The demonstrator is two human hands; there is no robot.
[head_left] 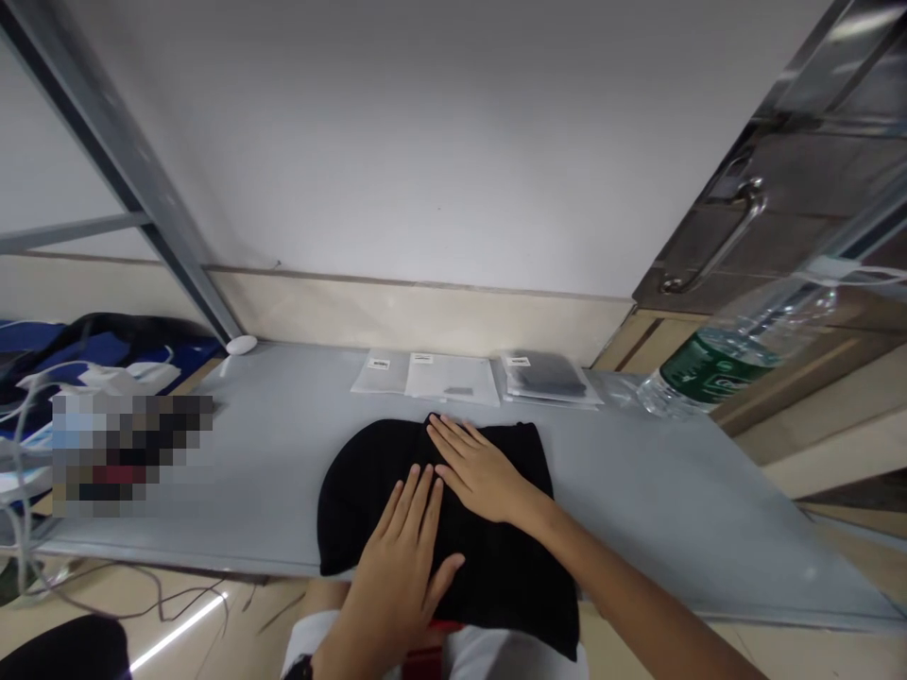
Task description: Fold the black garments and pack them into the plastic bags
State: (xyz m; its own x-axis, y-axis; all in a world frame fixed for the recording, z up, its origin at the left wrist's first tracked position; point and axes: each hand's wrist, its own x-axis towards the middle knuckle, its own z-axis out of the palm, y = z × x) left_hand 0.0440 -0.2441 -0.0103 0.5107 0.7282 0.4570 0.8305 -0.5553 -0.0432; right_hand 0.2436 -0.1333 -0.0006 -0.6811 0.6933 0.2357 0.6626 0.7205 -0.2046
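A black cloth piece (503,576), rounded at its left end and straighter on the right, lies spread at the table's near edge and hangs down toward my lap. My left hand (405,543) rests flat on its middle left part, fingers stretched forward and thumb out to the side. Flat against the upper middle of the cloth, close to a small peak in its far edge, is my right hand (482,472), fingers extended. Neither hand grips anything. What kind of garment or cover the cloth is, I cannot tell.
Behind the cloth on the grey table (276,453) lie flat labelled packets (453,378) and a packet with dark contents (545,378). A water bottle (729,364) with a green label is at the back right. White cables (25,472) hang at the left.
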